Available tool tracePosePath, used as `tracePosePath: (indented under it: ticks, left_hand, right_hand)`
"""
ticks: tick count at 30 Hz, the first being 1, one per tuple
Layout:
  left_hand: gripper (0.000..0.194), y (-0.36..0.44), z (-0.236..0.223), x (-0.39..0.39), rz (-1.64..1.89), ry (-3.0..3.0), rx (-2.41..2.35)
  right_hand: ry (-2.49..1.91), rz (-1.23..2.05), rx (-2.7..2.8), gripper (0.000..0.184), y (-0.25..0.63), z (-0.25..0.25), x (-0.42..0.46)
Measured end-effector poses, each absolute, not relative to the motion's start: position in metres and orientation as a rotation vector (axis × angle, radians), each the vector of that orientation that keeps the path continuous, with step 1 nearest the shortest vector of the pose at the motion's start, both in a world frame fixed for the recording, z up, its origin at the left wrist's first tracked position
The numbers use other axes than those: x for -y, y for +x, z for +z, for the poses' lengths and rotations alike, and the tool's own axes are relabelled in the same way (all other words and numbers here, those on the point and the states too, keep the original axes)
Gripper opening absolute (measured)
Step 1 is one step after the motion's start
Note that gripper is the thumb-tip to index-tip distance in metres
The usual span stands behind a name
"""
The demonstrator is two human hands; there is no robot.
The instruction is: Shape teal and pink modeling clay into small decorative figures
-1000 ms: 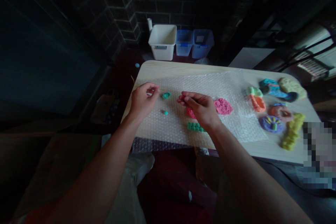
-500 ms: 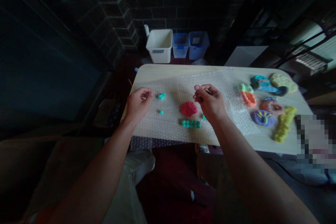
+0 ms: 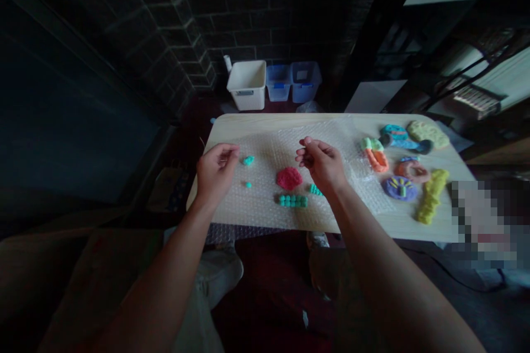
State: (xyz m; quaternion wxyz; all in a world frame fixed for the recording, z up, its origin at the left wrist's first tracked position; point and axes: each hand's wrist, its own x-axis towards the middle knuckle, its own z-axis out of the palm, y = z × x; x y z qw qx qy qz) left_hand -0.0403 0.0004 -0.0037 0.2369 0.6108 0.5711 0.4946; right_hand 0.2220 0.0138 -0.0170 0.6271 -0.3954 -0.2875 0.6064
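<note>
My left hand (image 3: 215,170) hovers over the left part of the bubble wrap sheet (image 3: 265,198), fingers curled in a pinch near a small teal clay lump (image 3: 248,160) and a tiny teal ball (image 3: 248,184). My right hand (image 3: 322,164) is raised over the sheet's middle, fingers pinched together on something too small to name. Just left of it lies a red clay piece (image 3: 289,177), with a row of teal clay balls (image 3: 293,201) below and another teal bit (image 3: 315,190) by my wrist.
The wooden table (image 3: 269,120) carries finished clay shapes on the right: an orange and green piece (image 3: 375,154), a purple disc (image 3: 399,187), a yellow-green strip (image 3: 430,196), blue pieces (image 3: 403,138). A white bin (image 3: 247,84) and two blue bins (image 3: 292,80) stand behind.
My right hand moved right off the red clay, then drew back a little, staying pinched. The view pulled back and the pink clay slab is now hidden. My left hand stayed put.
</note>
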Motion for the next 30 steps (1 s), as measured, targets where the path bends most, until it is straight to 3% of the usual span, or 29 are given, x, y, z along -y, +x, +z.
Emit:
tracePosePath:
  ticks: [6,15,22,27,30]
  left_hand:
    - [0.017,-0.058,-0.021,0.001,1.330,1.677,-1.582]
    - [0.015,-0.063,-0.030,-0.017,1.302,1.696,-1.613]
    - [0.013,-0.068,-0.030,-0.017,1.309,1.724,-1.596]
    - [0.013,-0.068,-0.032,-0.017,1.309,1.724,-1.607]
    - [0.013,-0.067,-0.033,-0.016,1.294,1.719,-1.603]
  right_hand:
    - [-0.946,1.310,0.727,0.050,0.225,-0.018,-0.011]
    - [-0.927,1.490,0.753,0.041,0.216,-0.018,-0.017]
    - [-1.111,1.373,0.773,0.064,0.220,-0.020,-0.016]
    - [-1.020,1.342,0.844,0.043,0.225,-0.020,-0.013]
    - [-0.937,1.421,0.819,0.041,0.225,-0.020,-0.012]
